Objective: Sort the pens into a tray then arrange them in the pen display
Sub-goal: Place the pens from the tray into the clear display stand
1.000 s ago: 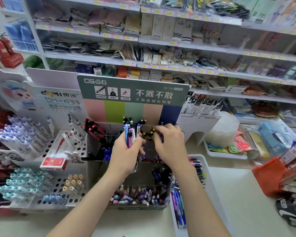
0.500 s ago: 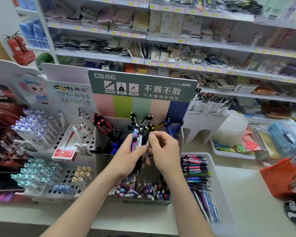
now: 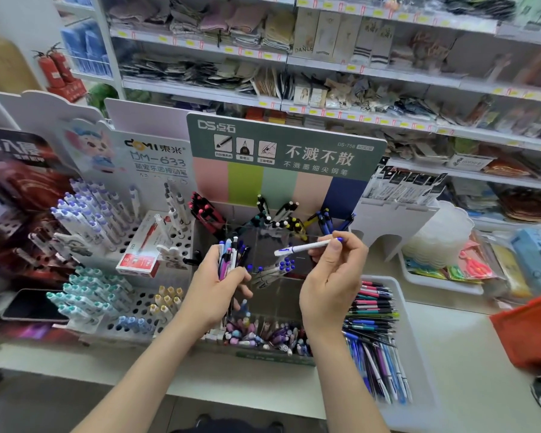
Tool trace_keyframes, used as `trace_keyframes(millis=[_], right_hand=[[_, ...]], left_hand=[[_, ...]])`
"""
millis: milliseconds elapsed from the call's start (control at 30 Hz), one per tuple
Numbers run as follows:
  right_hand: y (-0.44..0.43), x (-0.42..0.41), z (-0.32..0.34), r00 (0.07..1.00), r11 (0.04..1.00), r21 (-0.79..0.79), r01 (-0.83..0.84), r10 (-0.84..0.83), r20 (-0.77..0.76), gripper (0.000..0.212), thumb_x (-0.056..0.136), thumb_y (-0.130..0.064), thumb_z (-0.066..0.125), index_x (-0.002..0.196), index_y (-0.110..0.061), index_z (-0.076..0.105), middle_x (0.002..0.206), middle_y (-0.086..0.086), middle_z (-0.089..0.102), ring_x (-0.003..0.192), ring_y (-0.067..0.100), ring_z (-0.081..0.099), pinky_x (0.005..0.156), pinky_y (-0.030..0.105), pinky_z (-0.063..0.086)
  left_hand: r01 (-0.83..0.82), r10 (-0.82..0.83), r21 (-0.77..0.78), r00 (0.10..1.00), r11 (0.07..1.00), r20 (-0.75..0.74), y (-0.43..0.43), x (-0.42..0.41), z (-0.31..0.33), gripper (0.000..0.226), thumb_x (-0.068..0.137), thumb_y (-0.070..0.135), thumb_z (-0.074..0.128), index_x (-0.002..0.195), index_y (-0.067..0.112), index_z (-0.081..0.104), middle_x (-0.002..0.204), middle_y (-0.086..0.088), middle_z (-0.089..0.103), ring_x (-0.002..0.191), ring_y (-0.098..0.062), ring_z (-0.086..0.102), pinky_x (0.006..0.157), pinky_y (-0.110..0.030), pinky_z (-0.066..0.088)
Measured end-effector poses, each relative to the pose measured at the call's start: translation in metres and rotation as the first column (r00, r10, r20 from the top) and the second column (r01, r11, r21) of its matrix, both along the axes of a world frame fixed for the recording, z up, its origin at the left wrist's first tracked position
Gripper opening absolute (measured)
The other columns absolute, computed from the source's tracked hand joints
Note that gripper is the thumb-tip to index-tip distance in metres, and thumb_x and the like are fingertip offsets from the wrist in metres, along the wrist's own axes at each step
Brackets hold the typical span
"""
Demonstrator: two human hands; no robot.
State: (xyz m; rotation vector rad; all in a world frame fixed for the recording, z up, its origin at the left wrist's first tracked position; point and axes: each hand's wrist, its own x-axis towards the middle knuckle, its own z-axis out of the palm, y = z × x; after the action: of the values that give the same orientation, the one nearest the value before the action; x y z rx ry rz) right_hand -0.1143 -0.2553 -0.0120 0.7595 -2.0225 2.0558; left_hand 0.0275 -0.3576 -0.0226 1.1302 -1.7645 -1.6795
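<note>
White pen [image 3: 303, 247] now pulled free in right hand [image 3: 331, 281].

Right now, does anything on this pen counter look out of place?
Yes: a red and white box lies slanted across the holes of the white pen rack, covering slots meant for upright pens. A phone also lies at that rack's left edge.

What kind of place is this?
Most likely a stationery or variety shop: a branded pen display stands on a counter, yellow price tags line the stocked shelves behind, and a white tray holds pens.
</note>
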Motion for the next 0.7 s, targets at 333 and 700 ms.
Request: trace_keyframes(millis=[333, 700], right_hand=[[-0.016, -0.002, -0.045, 0.922, 0.72, 0.666, 0.194, 0.097, -0.374, 0.018, 0.094, -0.025, 0.071, 0.109, -0.024, 0.081, 0.109, 0.0, 0.061, 0.101, 0.024, 0.047, 0.079, 0.04, 0.04], [-0.01, 0.021, -0.019, 0.911, 0.91, 0.208, -0.358, 0.292, 0.29, 0.015, 0.108, -0.03, 0.06, 0.099, -0.027, 0.072, 0.079, -0.003, 0.07, 0.069, 0.019, 0.068, 0.07, 0.046, 0.059]], left_hand=[[0.084, -0.073, 0.1, 0.992, 0.991, -0.105, 0.001, 0.009, 0.001, 0.02, 0.103, 0.007, 0.061, 0.12, 0.006, 0.052, 0.098, -0.018, 0.075, 0.076, -0.036, 0.073, 0.058, -0.042, 0.055], [0.216, -0.212, 0.043, 0.974, 0.976, -0.083, 0.007, 0.009, 0.005, 0.012, 0.108, 0.015, 0.059, 0.117, 0.011, 0.054, 0.086, -0.013, 0.076, 0.068, -0.035, 0.072, 0.066, -0.049, 0.061]])
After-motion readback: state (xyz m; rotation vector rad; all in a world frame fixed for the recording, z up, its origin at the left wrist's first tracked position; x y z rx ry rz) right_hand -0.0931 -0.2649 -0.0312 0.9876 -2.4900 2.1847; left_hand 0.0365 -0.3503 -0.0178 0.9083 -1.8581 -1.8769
